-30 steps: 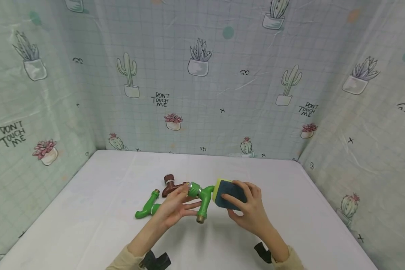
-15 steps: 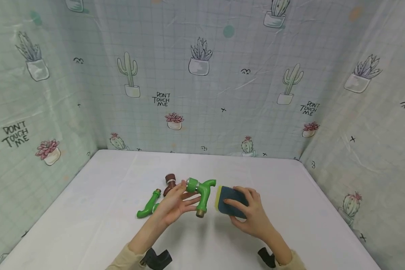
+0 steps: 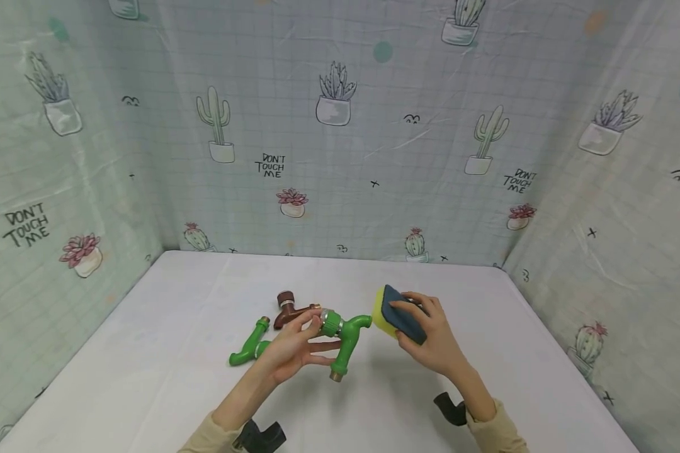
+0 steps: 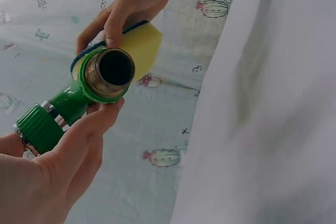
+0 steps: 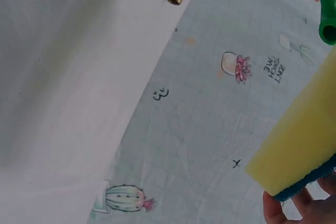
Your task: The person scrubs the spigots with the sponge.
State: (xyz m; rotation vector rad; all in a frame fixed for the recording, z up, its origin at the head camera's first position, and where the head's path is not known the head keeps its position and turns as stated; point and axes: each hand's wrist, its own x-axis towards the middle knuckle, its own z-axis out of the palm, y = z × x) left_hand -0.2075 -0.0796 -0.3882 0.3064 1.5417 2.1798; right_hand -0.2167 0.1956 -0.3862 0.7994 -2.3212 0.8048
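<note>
My left hand (image 3: 292, 347) holds a green faucet (image 3: 348, 340) by its ribbed knob, above the table. The faucet's brass threaded end points down, and in the left wrist view its round opening (image 4: 116, 68) faces the camera. In my right hand (image 3: 434, 340) is a sponge (image 3: 403, 318), yellow (image 5: 302, 129) on one side with a dark blue scouring layer on the other. The sponge's yellow side faces the faucet's spout (image 3: 366, 321), very close to its tip; whether they touch I cannot tell.
Behind my left hand, a second green faucet (image 3: 250, 345) and a brown faucet (image 3: 286, 311) lie on the white table (image 3: 204, 296). Dark wrist-camera pieces show near both sleeves. Cloth walls printed with cacti (image 3: 334, 157) enclose the table's back and sides.
The right hand has moved the sponge slightly right and up, and tilted it so more yellow shows. The held faucet rose a little, then came down and shifted slightly right.
</note>
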